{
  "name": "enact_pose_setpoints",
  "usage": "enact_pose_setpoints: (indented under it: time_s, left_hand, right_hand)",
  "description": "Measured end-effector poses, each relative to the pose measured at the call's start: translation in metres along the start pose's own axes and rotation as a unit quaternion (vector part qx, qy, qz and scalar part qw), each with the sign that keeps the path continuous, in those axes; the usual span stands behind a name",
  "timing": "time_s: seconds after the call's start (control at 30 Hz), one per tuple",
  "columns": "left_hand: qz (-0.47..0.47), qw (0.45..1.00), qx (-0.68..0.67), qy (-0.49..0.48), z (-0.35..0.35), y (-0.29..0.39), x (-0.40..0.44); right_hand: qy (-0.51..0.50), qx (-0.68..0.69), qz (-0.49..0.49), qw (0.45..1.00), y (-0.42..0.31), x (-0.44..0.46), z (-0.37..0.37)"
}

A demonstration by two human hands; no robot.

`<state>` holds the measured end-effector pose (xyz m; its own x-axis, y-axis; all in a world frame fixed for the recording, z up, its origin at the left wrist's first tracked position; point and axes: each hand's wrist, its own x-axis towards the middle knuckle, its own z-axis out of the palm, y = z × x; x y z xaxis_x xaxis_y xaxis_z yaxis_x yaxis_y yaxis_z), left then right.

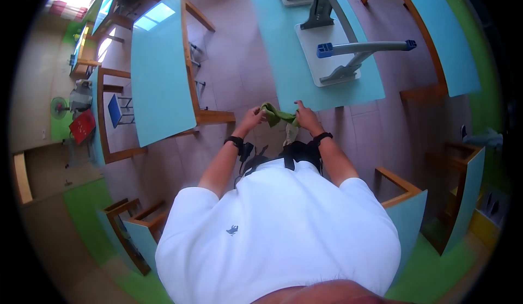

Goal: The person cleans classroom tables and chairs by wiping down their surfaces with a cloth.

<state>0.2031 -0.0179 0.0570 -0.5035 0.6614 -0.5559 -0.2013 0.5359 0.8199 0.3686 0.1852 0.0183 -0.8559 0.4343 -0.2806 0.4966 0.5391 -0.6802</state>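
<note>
Left hand [253, 119]'s pinching one end of the green cloth [279, 115], right hand [307, 118]'s gripping the other, index finger sticking up; cloth's hanging twisted between them, just off the blue table [327, 100]'s near end.

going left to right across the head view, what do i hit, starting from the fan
fan → red object → blue-topped stool → large light-blue table → left hand → green cloth → right hand → light-blue table at upper right
</note>
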Motion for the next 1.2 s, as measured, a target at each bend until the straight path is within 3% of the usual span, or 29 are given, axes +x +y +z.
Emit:
enact_pose_setpoints:
  time_s: [0.03, 0.2, 0.27, 0.33, 0.4, 0.43, 0.5, 0.53, 0.6, 0.63, 0.7, 0.73, 0.8, 0.87, 1.0, 1.07, 1.17, 1.2]
  left_hand:
    - [0.010, 1.000, -0.002, 0.018, 0.005, 0.008, 0.012]
    - [0.151, 0.984, 0.090, -0.010, 0.040, 0.023, 0.071]
    - [0.105, 0.985, 0.131, -0.027, 0.063, 0.048, 0.072]
    - [0.061, 0.980, 0.180, -0.053, 0.079, 0.051, 0.086]
    - [0.218, 0.957, 0.183, -0.057, 0.096, 0.025, 0.113]
    - [0.219, 0.956, 0.181, -0.071, 0.101, 0.019, 0.123]
    - [0.274, 0.898, 0.320, -0.124, 0.103, 0.021, 0.133]
    - [0.278, 0.897, 0.316, -0.135, 0.102, 0.021, 0.136]
    - [0.359, 0.798, 0.467, -0.126, 0.098, 0.032, 0.135]
    - [0.369, 0.794, 0.464, -0.135, 0.093, 0.041, 0.139]
    - [0.392, 0.723, 0.540, -0.180, 0.083, 0.053, 0.146]
    - [0.399, 0.720, 0.534, -0.192, 0.076, 0.057, 0.152]
    - [0.432, 0.660, 0.603, -0.119, 0.061, 0.066, 0.176]
    - [0.388, 0.647, 0.635, -0.167, 0.043, 0.093, 0.202]
    - [0.322, 0.647, 0.682, -0.117, -0.006, 0.112, 0.251]
    - [0.315, 0.718, 0.618, -0.059, -0.034, 0.114, 0.275]
    - [0.346, 0.739, 0.577, -0.020, -0.055, 0.149, 0.267]
    - [0.348, 0.745, 0.565, -0.070, -0.052, 0.150, 0.265]
  right_hand:
    - [-0.030, 0.015, 0.014, 0.999, -0.003, 0.003, -0.001]
    - [0.010, 0.089, -0.027, 0.996, 0.045, -0.008, 0.019]
    - [0.029, 0.093, -0.031, 0.995, 0.064, -0.028, 0.014]
    - [0.024, 0.153, 0.106, 0.982, 0.064, -0.052, -0.007]
    - [0.058, 0.121, 0.150, 0.979, 0.066, -0.075, -0.021]
    - [0.082, 0.086, 0.184, 0.976, 0.069, -0.085, -0.026]
    - [0.082, 0.092, 0.229, 0.966, 0.071, -0.100, -0.031]
    - [0.077, 0.101, 0.260, 0.957, 0.071, -0.104, -0.032]
    - [0.089, 0.157, 0.280, 0.943, 0.068, -0.108, -0.026]
    - [0.099, 0.216, 0.289, 0.928, 0.065, -0.103, -0.021]
    - [0.089, 0.194, 0.292, 0.932, 0.040, -0.090, -0.024]
    - [0.061, 0.169, 0.288, 0.941, 0.024, -0.083, -0.025]
    - [0.069, 0.137, 0.264, 0.952, 0.002, -0.059, -0.016]
    - [0.090, 0.052, 0.312, 0.944, -0.018, -0.019, 0.000]
    - [0.186, 0.088, 0.331, 0.921, -0.047, 0.061, 0.028]
    - [0.169, 0.080, 0.325, 0.927, -0.059, 0.095, 0.034]
    - [0.214, 0.081, 0.228, 0.946, -0.057, 0.132, 0.055]
    - [0.235, 0.050, 0.204, 0.949, -0.061, 0.136, 0.057]
